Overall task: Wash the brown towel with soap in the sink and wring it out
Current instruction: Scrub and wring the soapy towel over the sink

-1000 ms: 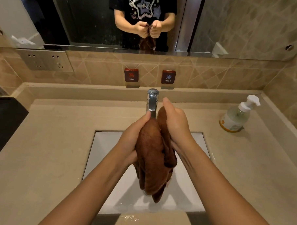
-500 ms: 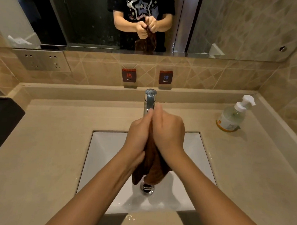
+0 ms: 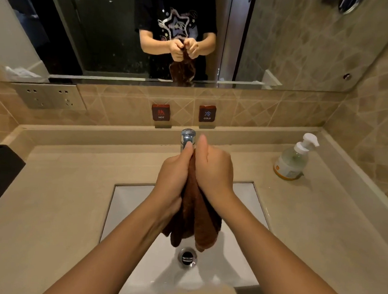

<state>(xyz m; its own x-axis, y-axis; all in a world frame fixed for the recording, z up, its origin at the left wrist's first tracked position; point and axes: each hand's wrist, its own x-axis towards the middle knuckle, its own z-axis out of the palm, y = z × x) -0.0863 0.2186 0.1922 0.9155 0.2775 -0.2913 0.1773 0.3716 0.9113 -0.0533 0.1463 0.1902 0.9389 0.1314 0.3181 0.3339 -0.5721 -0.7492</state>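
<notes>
One soft brown towel is held up over the one white square sink. It is gripped between two hands, the left hand and the right hand, both closed tight around it. Its ends are hung just above the round metal drain. One shiny tap is partly hidden behind the hands. One clear pump soap bottle is stood well apart, at the right.

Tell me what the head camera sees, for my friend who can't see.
The left hand and right hand grip a brown towel over the white sink, near the tap. A soap bottle stands on the counter at right.
</notes>
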